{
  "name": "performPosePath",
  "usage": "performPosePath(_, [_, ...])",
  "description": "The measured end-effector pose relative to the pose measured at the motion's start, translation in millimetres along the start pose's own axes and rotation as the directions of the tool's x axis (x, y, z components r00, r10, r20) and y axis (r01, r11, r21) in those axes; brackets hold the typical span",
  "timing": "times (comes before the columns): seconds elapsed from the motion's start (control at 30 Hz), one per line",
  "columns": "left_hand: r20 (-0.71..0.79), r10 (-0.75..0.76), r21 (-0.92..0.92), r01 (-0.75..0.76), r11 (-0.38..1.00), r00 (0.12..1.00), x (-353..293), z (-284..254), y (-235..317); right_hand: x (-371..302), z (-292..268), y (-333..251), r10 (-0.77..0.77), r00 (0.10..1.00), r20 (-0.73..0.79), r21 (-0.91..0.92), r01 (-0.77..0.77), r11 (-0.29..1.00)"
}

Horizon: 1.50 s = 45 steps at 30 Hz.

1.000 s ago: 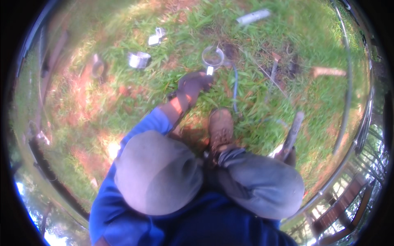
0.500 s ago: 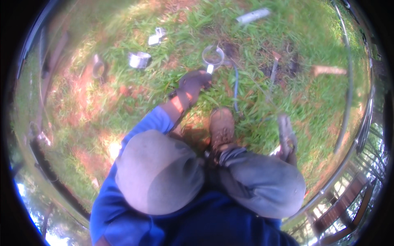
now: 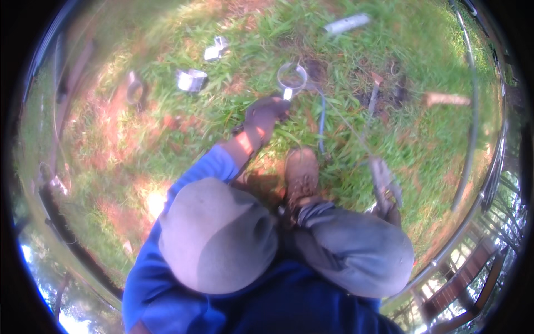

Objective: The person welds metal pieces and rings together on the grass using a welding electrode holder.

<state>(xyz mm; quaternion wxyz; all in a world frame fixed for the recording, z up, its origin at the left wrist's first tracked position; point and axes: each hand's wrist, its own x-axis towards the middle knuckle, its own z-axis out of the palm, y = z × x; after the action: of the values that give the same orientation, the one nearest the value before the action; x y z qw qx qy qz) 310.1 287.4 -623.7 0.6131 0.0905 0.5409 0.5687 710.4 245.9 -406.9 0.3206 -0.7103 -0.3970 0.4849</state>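
Note:
My left hand reaches forward over the grass, its fingers closed on the pale tab of a metal ring. At my right side, past the knee, my right hand is closed around a grey, jawed electrode holder. A thin welding rod runs from the holder's tip toward the ring; its far end is too faint to place exactly. Part of the right hand is hidden behind the knee and the tool. A blue cable lies in the grass just right of the ring.
Left of the ring lie a short shiny metal cylinder, angled metal pieces and a dark ring-ended piece. Toward the right are a hammer-like tool and a wooden stick. A grey tube lies farther off. My boot stands between the hands.
The electrode holder's tip has swung left, and the thin rod now shows more plainly, stretching toward the ring. My left hand keeps its grip on the ring's tab.

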Motion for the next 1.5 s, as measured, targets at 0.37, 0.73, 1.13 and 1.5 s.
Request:
performPosePath(0.37, [0.043,-0.008,0.063,0.006,0.998,0.999,-3.7,0.4,7.1,-2.0,-2.3,5.4,0.02,1.0,0.007,0.009,-0.02,1.0])
performPosePath(0.73, [0.051,0.004,-0.148,0.004,0.989,0.999,3.6,-3.5,-7.9,-0.9,-1.1,2.2,0.027,0.999,0.02,0.011,-0.027,1.0])
performPosePath(1.13, [0.06,0.233,-0.073,-0.228,0.971,0.971,10.3,-18.6,-30.3,1.7,-5.4,6.0,0.054,0.997,0.054,-0.001,-0.054,0.999])
performPosePath(1.5, [0.059,0.219,-0.205,-0.203,0.957,0.974,2.6,-10.8,-20.2,1.4,-10.2,6.7,0.071,0.996,0.056,-0.003,-0.071,0.997])
